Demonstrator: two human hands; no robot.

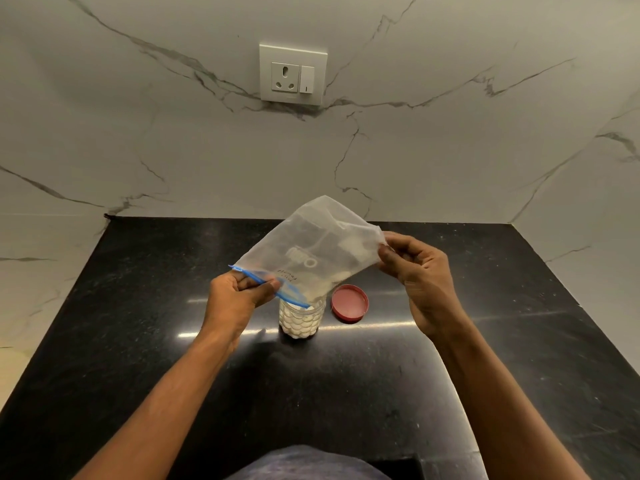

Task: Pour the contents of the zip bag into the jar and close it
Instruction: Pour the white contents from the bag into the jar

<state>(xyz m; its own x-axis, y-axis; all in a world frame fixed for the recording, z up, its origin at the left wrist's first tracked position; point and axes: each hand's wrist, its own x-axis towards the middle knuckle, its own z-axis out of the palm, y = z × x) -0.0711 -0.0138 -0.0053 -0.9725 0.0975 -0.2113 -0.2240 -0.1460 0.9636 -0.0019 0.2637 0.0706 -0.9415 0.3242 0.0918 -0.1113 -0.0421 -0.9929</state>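
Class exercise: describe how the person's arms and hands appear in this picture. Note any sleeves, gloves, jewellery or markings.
Both forearms are bare to the frame's edge: no sleeves show. The left hand and right hand wear no gloves, and no rings, watch or bracelets are visible.

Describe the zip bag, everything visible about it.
The zip bag is clear, thin, crinkled plastic with a blue zip strip and dark handwriting near its mouth. It is tilted, mouth down over the open jar, closed end raised. The left hand pinches the zip edge; the right hand pinches the upper corner. It looks nearly empty, with pale powder clinging inside.
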